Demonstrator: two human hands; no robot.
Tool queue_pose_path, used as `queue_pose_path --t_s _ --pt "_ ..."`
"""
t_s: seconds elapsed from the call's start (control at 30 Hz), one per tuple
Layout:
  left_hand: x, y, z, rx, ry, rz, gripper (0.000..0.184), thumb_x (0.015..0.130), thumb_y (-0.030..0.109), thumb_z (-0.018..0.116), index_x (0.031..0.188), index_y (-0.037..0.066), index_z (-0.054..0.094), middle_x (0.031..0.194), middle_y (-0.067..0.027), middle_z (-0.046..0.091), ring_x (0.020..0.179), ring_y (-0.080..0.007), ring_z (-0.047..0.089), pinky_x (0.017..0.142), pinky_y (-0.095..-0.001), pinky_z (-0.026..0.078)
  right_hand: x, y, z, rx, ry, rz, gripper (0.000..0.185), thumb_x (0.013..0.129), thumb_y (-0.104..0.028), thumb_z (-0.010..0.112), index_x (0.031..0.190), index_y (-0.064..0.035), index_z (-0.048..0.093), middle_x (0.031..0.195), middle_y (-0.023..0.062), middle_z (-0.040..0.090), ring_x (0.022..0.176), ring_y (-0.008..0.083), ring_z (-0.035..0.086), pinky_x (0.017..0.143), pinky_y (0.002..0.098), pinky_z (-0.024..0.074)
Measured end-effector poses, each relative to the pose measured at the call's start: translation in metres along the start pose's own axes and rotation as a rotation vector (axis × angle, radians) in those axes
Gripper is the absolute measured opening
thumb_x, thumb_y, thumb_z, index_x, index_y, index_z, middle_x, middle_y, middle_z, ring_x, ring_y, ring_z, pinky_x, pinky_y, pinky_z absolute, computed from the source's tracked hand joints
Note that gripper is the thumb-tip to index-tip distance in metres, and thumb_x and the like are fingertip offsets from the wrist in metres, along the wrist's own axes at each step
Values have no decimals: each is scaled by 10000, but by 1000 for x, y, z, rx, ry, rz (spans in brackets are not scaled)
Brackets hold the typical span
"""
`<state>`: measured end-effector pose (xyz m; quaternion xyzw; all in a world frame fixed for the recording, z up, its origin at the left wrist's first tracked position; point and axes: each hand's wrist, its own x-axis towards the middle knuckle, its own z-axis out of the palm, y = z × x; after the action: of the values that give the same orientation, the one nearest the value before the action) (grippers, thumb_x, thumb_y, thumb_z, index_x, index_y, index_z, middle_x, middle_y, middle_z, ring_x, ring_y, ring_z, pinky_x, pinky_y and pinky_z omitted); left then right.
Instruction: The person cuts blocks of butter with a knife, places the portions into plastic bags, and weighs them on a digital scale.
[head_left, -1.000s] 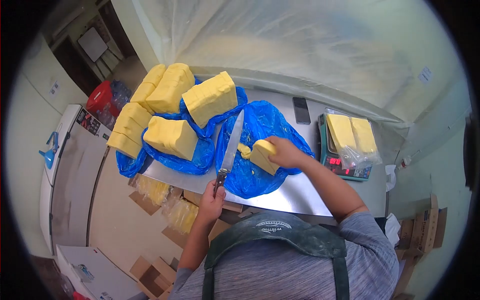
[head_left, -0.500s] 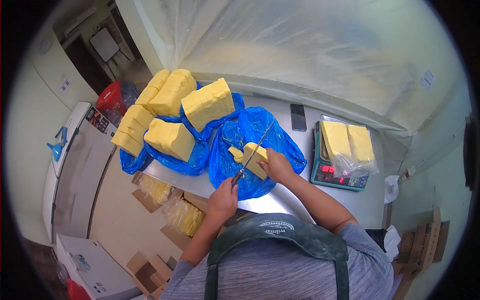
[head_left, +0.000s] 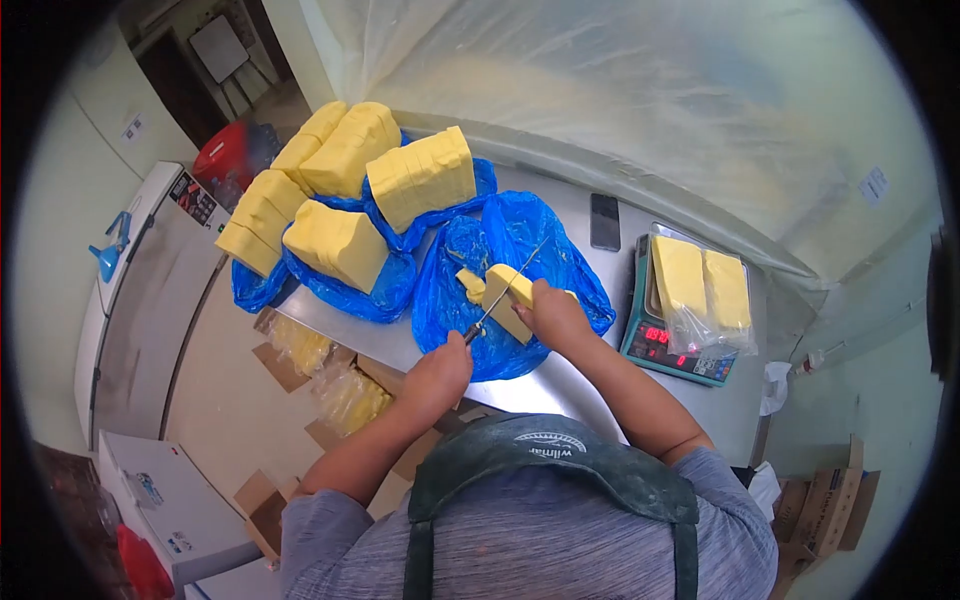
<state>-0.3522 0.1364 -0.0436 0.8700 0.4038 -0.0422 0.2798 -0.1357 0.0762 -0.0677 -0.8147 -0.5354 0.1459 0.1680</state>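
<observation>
My left hand (head_left: 440, 375) is closed round the dark handle of a long thin knife (head_left: 509, 287). Its blade slants up and to the right across the top of a yellow butter-like block (head_left: 503, 308). On the right side of that block, my right hand (head_left: 556, 316) grips it and keeps it upright. A small yellow scrap (head_left: 470, 286) lies against the block's left side. Beneath them spreads a crumpled blue plastic bag (head_left: 440, 335) on the metal table. How deep the blade sits in the block I cannot tell.
Several large yellow blocks (head_left: 335, 245) stand on blue bags at the table's left. To the right, a digital scale (head_left: 660, 355) bears two bagged yellow slabs (head_left: 680, 280). A phone (head_left: 605, 222) lies at the back. Cardboard boxes (head_left: 822, 505) are on the floor.
The knife's handle and my left hand have shifted slightly left, and the blade now lies flatter across the block. My right hand still grips the block. The whole view has shifted a little.
</observation>
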Motion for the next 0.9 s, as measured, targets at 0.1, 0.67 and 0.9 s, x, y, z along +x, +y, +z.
queue_pose_path --t_s 0.1,0.67,0.9 --pt "7 -14 11 10 -41 -6 310 1016 270 389 1035 -29 467 866 -293 668 826 -475 659 761 -585 492 2 -3 0 -6 8 14 394 906 -343 656 993 29 561 850 257 694 801 418 696 719 507 553" --pt "43 -77 78 -32 -186 -48 326 975 221 384 1089 -61 503 1012 -337 661 956 -492 656 838 -576 510 37 63 17 129 332 -280 789 762 -191 821 1428 -62 419 1420 205 453 1301 341 472 1079 406 407" --pt "43 -68 74 20 -180 10 365 992 256 406 1086 -85 494 980 -368 644 943 -525 632 831 -593 492 51 -13 105 509 134 -15 461 851 -291 727 1226 -62 588 1052 228 687 956 375 682 820 409 536"
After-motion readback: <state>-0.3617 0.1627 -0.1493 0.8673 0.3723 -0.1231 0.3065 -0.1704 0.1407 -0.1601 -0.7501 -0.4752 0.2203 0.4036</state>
